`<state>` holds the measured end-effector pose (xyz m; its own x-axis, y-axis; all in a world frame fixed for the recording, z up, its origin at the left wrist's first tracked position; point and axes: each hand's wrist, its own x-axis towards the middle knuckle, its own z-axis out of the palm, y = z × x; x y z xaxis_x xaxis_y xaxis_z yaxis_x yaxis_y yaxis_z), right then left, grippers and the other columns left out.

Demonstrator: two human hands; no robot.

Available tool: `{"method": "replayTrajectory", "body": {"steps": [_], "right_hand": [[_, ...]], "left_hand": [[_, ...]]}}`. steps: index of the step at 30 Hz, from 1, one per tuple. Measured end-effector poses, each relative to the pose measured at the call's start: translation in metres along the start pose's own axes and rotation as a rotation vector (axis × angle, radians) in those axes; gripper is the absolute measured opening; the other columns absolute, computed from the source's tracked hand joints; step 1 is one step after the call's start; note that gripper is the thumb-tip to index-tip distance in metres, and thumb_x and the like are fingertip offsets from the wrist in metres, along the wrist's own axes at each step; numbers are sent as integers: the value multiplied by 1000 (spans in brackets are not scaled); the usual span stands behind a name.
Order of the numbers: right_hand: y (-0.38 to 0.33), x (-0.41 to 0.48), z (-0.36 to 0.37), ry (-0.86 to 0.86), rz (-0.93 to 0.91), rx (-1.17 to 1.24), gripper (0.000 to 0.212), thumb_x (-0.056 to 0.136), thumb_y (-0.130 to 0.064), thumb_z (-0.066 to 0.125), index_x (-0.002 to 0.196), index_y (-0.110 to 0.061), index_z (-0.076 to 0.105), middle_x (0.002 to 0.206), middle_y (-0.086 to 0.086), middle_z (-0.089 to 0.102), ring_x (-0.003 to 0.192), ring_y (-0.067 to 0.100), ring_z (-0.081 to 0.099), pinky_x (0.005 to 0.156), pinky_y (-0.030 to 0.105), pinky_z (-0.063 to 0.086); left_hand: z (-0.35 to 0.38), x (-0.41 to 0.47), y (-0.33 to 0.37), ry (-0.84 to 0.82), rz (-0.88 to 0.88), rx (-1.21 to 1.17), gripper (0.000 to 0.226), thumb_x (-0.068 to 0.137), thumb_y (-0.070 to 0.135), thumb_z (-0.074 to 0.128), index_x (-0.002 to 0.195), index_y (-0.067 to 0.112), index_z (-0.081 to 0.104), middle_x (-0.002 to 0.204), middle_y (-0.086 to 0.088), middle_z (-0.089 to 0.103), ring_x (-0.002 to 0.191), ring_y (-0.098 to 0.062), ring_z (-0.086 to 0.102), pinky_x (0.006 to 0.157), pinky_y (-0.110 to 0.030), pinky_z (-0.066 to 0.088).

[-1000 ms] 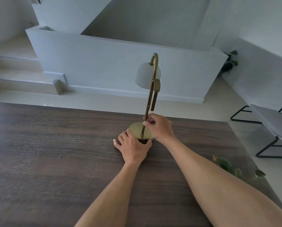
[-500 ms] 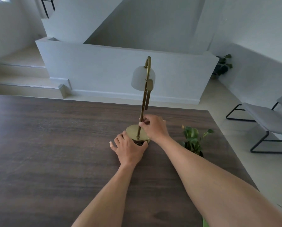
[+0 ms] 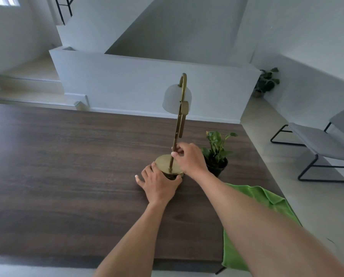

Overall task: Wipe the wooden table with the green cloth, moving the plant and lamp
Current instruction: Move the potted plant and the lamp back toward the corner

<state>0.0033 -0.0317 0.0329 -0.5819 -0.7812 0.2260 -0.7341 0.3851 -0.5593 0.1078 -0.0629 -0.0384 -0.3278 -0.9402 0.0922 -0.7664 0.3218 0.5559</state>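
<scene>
A brass lamp (image 3: 179,124) with a white shade stands upright on the dark wooden table (image 3: 67,166), right of its middle. My right hand (image 3: 190,159) pinches the lamp's stem just above the round base. Against the near side of that base, my left hand (image 3: 159,185) wraps around it. A small potted plant (image 3: 217,154) in a dark pot stands just right of the lamp, behind my right hand. The green cloth (image 3: 263,198) lies on the table's near right corner, partly hidden under my right forearm and hanging over the near edge.
The table's right edge runs close to the plant and cloth. A grey chair (image 3: 325,144) with a black frame stands on the floor to the right. A low white wall (image 3: 147,80) and steps lie beyond the table's far edge.
The view has pulled back and turned right, bringing the plant and then the green cloth into sight. Both hands keep their hold on the lamp, which stays upright.
</scene>
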Motion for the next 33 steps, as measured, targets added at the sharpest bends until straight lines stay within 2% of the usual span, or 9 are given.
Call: {"method": "replayTrajectory", "body": {"steps": [10,19,27,31,33], "right_hand": [[24,-22,-4,18,54,20,11,88,-31,65,93,-22,68,95,1,68,88,17,59,76,30,47],[31,-17,6,56,85,-30,21,90,-36,59,102,-22,69,100,4,67,92,22,61,81,38,52],[34,-16,12,89,118,-48,23,95,-35,57,112,-24,67,104,5,61,91,23,62,76,33,46],[35,-19,9,67,122,-12,28,97,-32,53,119,-21,65,108,6,65,97,24,63,78,34,47],[37,-26,4,54,109,-2,28,97,-31,50,117,-17,65,105,6,69,96,24,64,79,36,50]], "left_hand": [[21,-16,6,-10,20,6,104,65,73,64,143,13,30,141,-7,41,137,-26,29,117,-57,6],[34,-1,10,-20,29,-22,101,64,75,63,139,13,36,138,-7,45,136,-26,32,118,-57,2],[39,10,12,-41,69,-20,93,66,70,63,135,14,39,135,-6,46,135,-26,31,117,-58,-1],[39,9,14,-80,65,-24,96,66,69,65,138,12,35,137,-8,42,137,-28,27,116,-58,-3],[37,4,14,-84,44,-26,98,64,70,67,136,11,34,134,-10,40,134,-30,29,116,-56,2]]}}
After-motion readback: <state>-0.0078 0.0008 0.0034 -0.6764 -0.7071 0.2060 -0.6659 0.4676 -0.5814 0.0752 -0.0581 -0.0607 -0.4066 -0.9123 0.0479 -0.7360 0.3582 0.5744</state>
